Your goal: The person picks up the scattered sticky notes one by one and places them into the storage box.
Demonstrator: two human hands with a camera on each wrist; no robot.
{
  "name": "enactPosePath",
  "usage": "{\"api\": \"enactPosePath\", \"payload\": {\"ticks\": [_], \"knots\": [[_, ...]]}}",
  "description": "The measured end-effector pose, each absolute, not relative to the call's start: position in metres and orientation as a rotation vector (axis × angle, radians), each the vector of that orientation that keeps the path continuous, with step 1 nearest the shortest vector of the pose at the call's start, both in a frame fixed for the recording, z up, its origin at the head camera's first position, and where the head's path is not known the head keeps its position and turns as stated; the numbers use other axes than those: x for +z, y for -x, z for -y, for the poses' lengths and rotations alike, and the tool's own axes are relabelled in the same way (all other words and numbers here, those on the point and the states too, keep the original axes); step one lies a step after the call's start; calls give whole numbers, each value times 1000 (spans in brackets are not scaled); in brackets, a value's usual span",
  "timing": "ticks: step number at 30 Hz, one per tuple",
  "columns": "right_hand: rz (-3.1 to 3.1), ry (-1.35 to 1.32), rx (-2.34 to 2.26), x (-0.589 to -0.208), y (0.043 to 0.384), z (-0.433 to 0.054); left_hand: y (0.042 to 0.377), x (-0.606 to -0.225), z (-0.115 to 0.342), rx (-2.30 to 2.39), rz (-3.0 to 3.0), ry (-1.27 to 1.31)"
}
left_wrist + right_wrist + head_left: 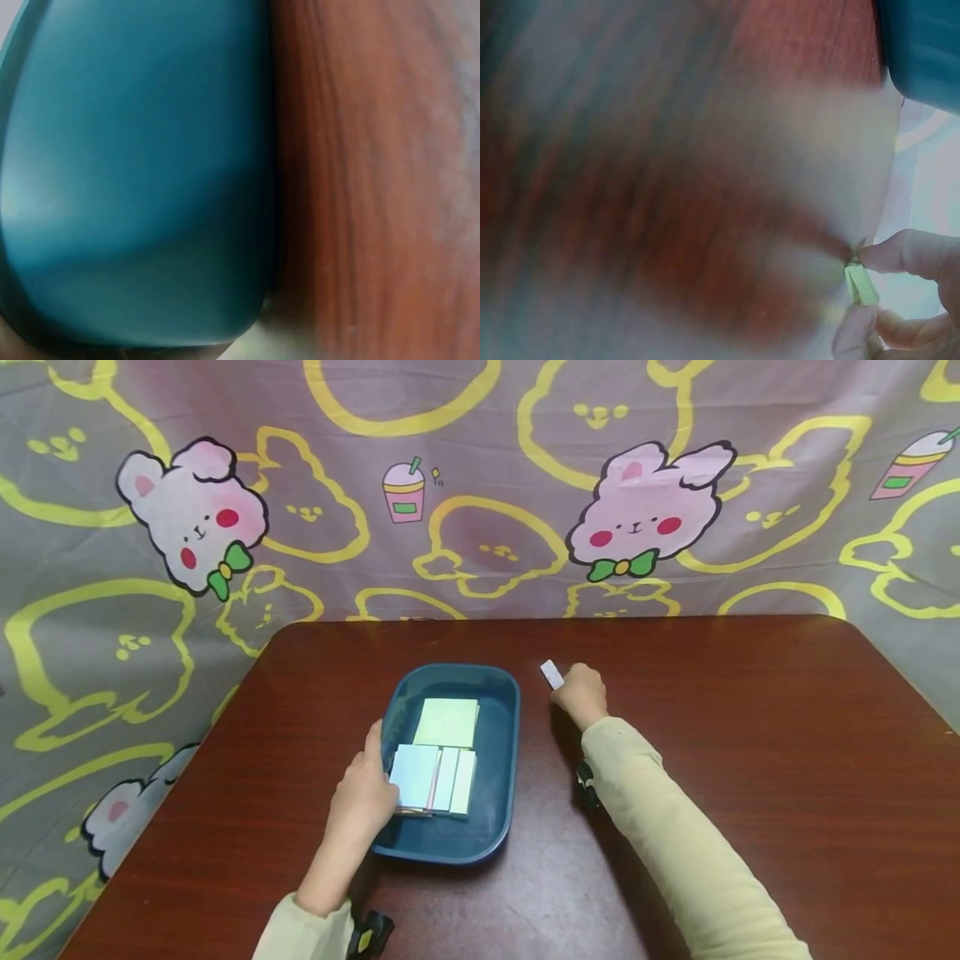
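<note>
A dark teal plastic tray [491,777] stands on the table, and its outer wall [142,165] fills much of the left wrist view. My left hand [360,793] grips its left rim, with the thumb over the inner side. Inside lie a pale green sticky-note pad [448,721], a light blue pad [415,775] and narrow pale pads [454,781] side by side. To the right of the tray, my right hand [583,695] pinches a small pale strip [552,674] between thumb and fingers. In the right wrist view this strip [861,285] looks pale green; its exact kind is unclear.
The reddish-brown wooden table [750,760] extends to both sides of the tray. Behind it hangs a patterned cloth [495,468] with cartoon rabbits. A dark wrist strap [371,935] shows at the left sleeve, another [587,783] at the right.
</note>
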State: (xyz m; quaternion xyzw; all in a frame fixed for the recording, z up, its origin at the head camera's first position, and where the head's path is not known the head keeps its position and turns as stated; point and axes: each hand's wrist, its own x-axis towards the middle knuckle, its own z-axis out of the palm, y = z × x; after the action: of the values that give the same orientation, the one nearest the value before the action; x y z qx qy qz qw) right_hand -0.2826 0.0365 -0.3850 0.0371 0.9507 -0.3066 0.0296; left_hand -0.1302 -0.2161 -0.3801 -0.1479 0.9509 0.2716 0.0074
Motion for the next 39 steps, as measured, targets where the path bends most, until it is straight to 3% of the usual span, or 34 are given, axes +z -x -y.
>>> {"api": "enactPosePath", "payload": {"ticks": [18,26,39], "knots": [[-2799,-98,-1077,-383,284,-39,130,-380,218,846,-2980,467],[-2660,-133,-1341,-380,286,-45,130,-381,218,855,-2983,466],[-2522,28,-1485,-354,279,-48,130,-381,217,846,-3002,439]]}}
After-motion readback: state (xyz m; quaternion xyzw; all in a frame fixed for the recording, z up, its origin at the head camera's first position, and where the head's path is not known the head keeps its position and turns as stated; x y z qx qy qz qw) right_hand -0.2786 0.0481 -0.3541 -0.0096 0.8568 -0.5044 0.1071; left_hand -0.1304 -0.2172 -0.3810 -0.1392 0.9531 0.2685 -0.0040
